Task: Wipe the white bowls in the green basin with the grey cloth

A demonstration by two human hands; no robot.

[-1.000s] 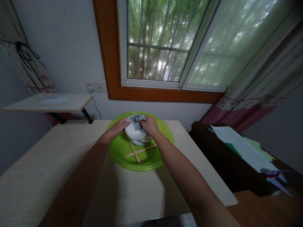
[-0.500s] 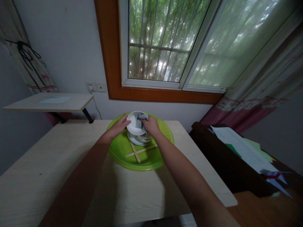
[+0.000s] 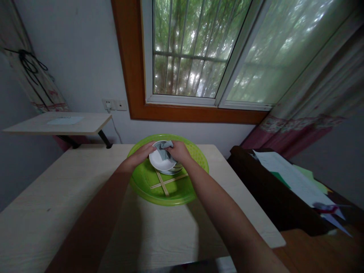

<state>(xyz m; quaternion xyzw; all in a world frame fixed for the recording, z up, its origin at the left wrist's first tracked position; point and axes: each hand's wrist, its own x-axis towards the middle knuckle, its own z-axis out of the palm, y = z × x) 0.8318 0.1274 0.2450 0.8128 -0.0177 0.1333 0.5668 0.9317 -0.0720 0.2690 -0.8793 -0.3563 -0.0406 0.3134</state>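
Note:
My left hand [image 3: 142,153] grips the left rim of a white bowl [image 3: 159,163], which is tilted so its inside faces me. In my right hand [image 3: 178,151] is a grey cloth [image 3: 163,149], pressed into the upper part of the bowl. Below the bowl, more stacked dishes [image 3: 178,169] show partly, mostly hidden by the bowl and my hand. All of this is over a round green basin [image 3: 170,201]. Wooden chopsticks [image 3: 162,184] lie crossed on its bottom, in front of the dishes.
The basin stands on a pale wooden table [image 3: 85,197] near the wall. A small raised shelf [image 3: 93,121] with a paper sheet [image 3: 65,120] is at the left. To the right, papers [image 3: 287,174] lie on a dark brown piece of furniture [image 3: 256,182]. A window [image 3: 193,49] is behind.
The bowl has moved slightly down and left. My right hand has shifted the cloth left toward the bowl's upper left rim.

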